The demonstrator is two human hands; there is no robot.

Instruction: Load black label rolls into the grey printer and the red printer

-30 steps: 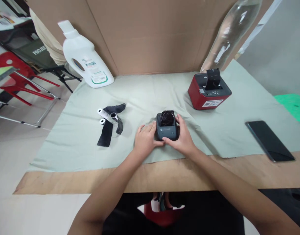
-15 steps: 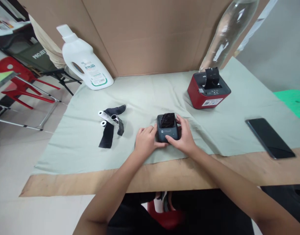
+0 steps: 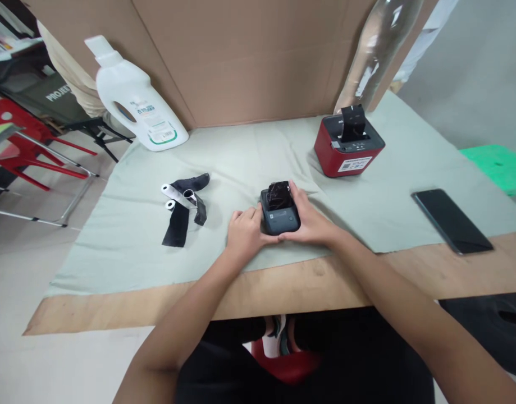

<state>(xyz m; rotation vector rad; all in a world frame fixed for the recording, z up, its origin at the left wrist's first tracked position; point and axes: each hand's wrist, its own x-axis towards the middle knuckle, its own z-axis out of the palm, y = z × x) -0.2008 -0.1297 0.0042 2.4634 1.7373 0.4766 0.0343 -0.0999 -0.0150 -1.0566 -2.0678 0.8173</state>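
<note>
Furthest left of our hands, beyond the table, we see a red plastic chair (image 3: 5,118) on the floor. Nearer, but still ahead and to the left, a white detergent bottle (image 3: 133,98) with a handle stands on the pale green cloth (image 3: 245,151), in front of the cardboard panel (image 3: 249,62). Between that bottle and our left hand lie small roll cores (image 3: 174,193) in a loose cluster with black strips (image 3: 176,225), just left of the fingers.

Our left hand (image 3: 244,231) is curved, its fingers against the left side of the dark compact printer (image 3: 283,221) and its thumb along the near edge. The printer sits between our two hands, a glossy black strip (image 3: 278,194) rising from its top; we cannot tell whether it is lifted off the cloth. Our right hand (image 3: 309,221) cups the right side, thumb along the near edge, meeting the left thumb.

Ahead and to the right of the right hand stands a red desktop printer (image 3: 346,163), with a clear plastic bottle (image 3: 373,56) behind it. Well to the right of that hand, a black smartphone (image 3: 451,220) lies flat. Further right, past the table, is a green stool (image 3: 497,168).
</note>
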